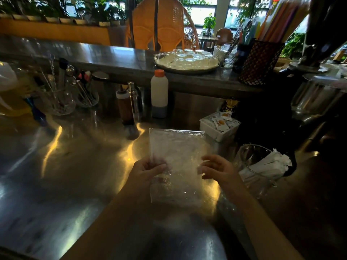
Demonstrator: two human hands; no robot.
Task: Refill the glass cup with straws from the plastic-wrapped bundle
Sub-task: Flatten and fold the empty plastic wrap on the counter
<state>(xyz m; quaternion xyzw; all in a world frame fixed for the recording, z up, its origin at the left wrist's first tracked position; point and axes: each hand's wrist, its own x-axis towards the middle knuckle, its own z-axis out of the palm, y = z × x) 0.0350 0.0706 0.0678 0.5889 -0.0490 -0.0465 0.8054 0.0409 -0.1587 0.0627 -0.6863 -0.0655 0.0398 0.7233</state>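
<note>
A flat, clear plastic-wrapped bundle of straws [176,147] is held above the steel counter in the middle of the head view. My left hand [148,170] grips its left edge with fingers curled around the plastic. At the bundle's right side my right hand [217,168] has its fingers spread and touching the wrap. To the right stands the glass cup [251,166], holding several white paper-wrapped straws [266,166] that lean to the right.
A white box of sachets [218,127] sits behind the bundle. A white bottle with an orange cap [159,93], a brown sauce bottle [124,107] and glass jars of utensils [62,98] line the back. A tray of upturned glasses [187,60] and a black mesh holder [260,62] stand on the raised ledge.
</note>
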